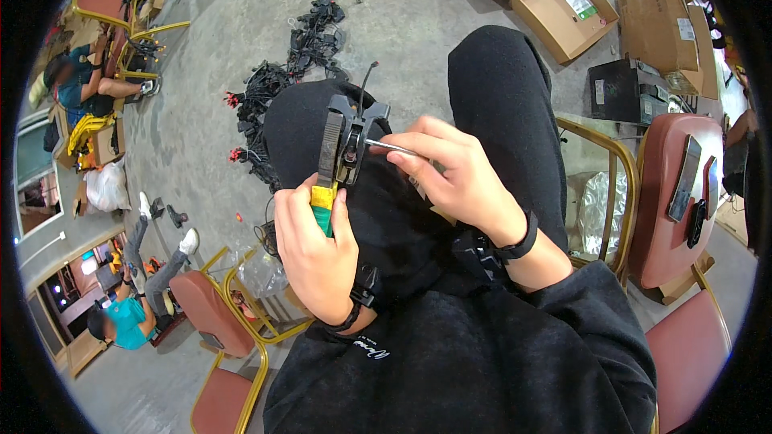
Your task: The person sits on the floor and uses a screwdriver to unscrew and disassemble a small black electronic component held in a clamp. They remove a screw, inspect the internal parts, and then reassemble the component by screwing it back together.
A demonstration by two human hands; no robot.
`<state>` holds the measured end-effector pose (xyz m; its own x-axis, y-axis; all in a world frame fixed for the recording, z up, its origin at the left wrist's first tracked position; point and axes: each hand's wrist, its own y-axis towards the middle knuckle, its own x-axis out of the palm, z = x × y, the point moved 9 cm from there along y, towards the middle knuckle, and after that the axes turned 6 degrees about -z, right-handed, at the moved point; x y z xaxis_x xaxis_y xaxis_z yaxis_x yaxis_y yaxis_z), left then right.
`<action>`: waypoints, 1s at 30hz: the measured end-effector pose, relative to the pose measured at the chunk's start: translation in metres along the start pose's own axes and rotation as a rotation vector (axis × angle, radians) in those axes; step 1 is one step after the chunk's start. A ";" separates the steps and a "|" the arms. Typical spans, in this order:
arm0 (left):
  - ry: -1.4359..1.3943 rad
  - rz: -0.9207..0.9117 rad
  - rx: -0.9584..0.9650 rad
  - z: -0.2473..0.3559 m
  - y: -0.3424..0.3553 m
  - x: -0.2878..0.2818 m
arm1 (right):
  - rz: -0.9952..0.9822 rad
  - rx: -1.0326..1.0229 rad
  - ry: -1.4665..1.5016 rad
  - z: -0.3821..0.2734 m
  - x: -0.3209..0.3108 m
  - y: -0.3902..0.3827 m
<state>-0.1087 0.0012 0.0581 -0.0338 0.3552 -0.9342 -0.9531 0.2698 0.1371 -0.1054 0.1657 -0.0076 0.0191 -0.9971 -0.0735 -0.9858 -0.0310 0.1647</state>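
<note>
Evidently held: black, forked plastic device with yellow-and-green end (330, 142), above the inner edge of black-trousered left knee (292, 133)
Left hand (312, 253): fingers closed round coloured end
Right hand (450, 167): thumb and fingertips pinching thin grey metal rod (389, 146), tip at device
Handling: probably light, stiff, perhaps brittle at prongs (339, 103)
Hold: best by coloured end

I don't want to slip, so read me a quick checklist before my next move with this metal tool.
1. Left hand grips the black device: ok, fingers and thumb at its yellow and green end.
2. Right hand holds the metal tool: ok, pinched between thumb and fingers.
3. Tool tip seated: cannot tell; it is at the device's side, but the contact is too small to make out.
4. Upright black cable clear of the tool: ok, it rises above.
5. Cable pile off your lap: ok, on the floor.
</note>
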 end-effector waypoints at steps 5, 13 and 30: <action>-0.007 0.007 0.018 -0.001 0.000 -0.001 | 0.138 -0.315 -0.549 -0.029 -0.005 -0.003; -0.040 -0.007 0.013 -0.004 0.000 -0.002 | -0.040 0.121 0.101 0.010 0.009 -0.002; 0.007 0.018 0.007 0.000 -0.002 -0.001 | -0.302 0.343 0.885 0.022 0.039 -0.012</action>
<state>-0.1067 -0.0002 0.0590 -0.0528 0.3533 -0.9340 -0.9503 0.2696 0.1557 -0.0964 0.1283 -0.0339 0.2572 -0.6476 0.7173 -0.9112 -0.4098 -0.0432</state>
